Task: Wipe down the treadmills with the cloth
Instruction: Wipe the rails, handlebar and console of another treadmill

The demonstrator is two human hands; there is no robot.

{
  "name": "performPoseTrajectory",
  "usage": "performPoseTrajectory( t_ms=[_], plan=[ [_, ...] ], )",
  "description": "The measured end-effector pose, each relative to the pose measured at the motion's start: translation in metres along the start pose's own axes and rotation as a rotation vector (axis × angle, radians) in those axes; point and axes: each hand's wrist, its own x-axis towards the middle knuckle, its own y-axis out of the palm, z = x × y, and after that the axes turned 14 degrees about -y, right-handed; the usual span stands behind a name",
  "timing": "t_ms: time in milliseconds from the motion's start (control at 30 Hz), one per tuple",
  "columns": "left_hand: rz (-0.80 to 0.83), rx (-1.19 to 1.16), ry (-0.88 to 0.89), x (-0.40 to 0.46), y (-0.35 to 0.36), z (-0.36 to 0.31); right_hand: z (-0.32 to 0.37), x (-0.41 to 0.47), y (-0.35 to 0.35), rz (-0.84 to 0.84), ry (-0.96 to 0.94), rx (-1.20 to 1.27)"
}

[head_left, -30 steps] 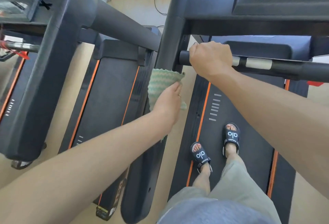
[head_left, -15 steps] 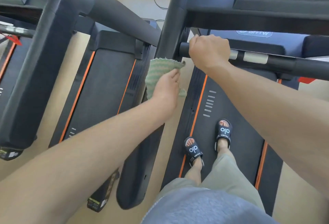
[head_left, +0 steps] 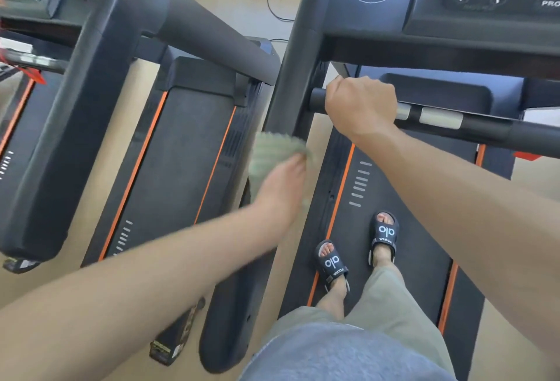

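Centre frame, our left hand (head_left: 283,186), fingers extended, presses the green cloth (head_left: 272,153) against the upright (head_left: 291,83); our right hand (head_left: 360,108) curls around the handlebar (head_left: 485,127), likely for balance.

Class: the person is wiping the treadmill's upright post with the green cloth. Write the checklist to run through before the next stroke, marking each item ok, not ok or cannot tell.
1. Green cloth under the left hand: ok, fingers press on it.
2. Cloth flat against the upright post: cannot tell, the hand and cloth are blurred.
3. Right hand steadying on the handlebar: ok, curled round it.
4. Both sandals planted on the treadmill belt: ok.
5. Post surface already clean: cannot tell.
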Motion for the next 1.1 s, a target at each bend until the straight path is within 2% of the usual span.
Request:
performPoseTrajectory(
  t_ms=[33, 133, 267, 333, 400, 467, 667, 700, 767, 867, 900, 967, 1100],
  plan=[
    [-0.090, -0.063, -0.076, 0.005, -0.003, 0.011, -0.001, 0.001, 0.000, -0.007, 0.004, 0.010],
    [-0.298, -0.541, -0.327, 0.001, 0.000, 0.035, -0.001, 0.001, 0.002, -0.015, -0.013, 0.014],
    [-0.279, -1.053, -0.632, -0.046, 0.009, -0.006, 0.000, 0.001, 0.004, 0.011, -0.003, -0.020],
    [-0.201, -1.232, -0.737, -0.041, 0.006, -0.005, 0.002, 0.002, 0.003, 0.032, 0.047, 0.007],
    [-0.034, -1.453, -0.855, -0.014, -0.001, 0.020, 0.002, 0.005, 0.001, 0.037, 0.085, 0.048],
    [0.057, -1.631, -0.924, 0.018, -0.004, 0.047, 0.003, 0.008, 0.002, 0.031, 0.092, 0.075],
    [0.402, -2.227, -0.890, 0.107, -0.009, 0.119, 0.002, 0.011, 0.000, 0.019, 0.126, 0.158],
    [0.404, -2.240, -0.886, 0.115, -0.007, 0.121, 0.000, 0.012, 0.000, 0.019, 0.129, 0.170],
    [0.252, -2.071, -0.851, 0.106, -0.006, 0.108, -0.002, 0.013, -0.002, 0.038, 0.120, 0.184],
    [-0.021, -1.485, -0.771, 0.062, -0.012, 0.065, -0.001, 0.011, -0.004, 0.052, 0.058, 0.137],
    [-0.072, -1.375, -0.742, 0.056, -0.011, 0.058, -0.001, 0.011, -0.005, 0.064, 0.030, 0.101],
    [-0.138, -1.336, -0.707, 0.064, -0.011, 0.066, 0.000, 0.012, -0.005, 0.089, 0.014, 0.064],
    [-0.149, -1.489, -0.753, 0.107, -0.026, 0.098, 0.000, 0.013, -0.009, 0.097, 0.083, 0.122]
  ],
)
